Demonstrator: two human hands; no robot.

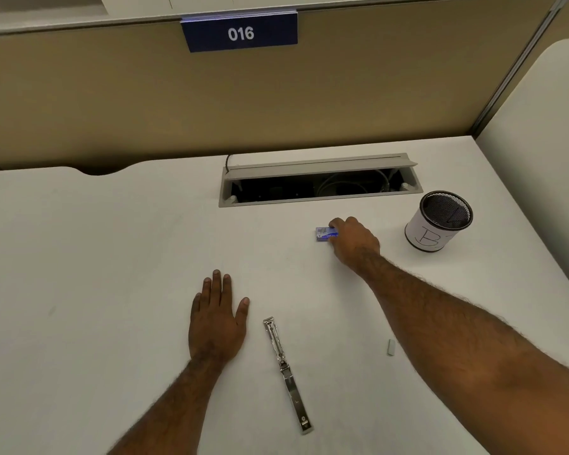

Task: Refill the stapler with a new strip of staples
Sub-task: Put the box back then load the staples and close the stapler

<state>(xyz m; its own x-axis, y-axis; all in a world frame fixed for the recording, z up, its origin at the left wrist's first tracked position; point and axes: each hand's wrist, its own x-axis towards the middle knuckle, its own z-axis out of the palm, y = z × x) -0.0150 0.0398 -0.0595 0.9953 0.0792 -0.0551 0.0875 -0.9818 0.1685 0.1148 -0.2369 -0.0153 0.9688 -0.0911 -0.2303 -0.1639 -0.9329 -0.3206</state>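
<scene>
A silver stapler [286, 372] lies unfolded flat on the white desk [96, 257], its magazine end pointing away from me. My left hand [217, 320] rests palm down on the desk just left of it, fingers spread, holding nothing. My right hand [353, 239] reaches forward past the stapler, and its fingers close around a small blue staple box [324, 233] that sits on the desk. A short grey strip of staples [391, 347] lies on the desk to the right of the stapler, beside my right forearm.
A black mesh pen cup [439, 221] with a white label stands at the right. An open cable tray [319, 182] is set into the desk behind the box. A tan partition with a blue sign [240, 32] closes the back.
</scene>
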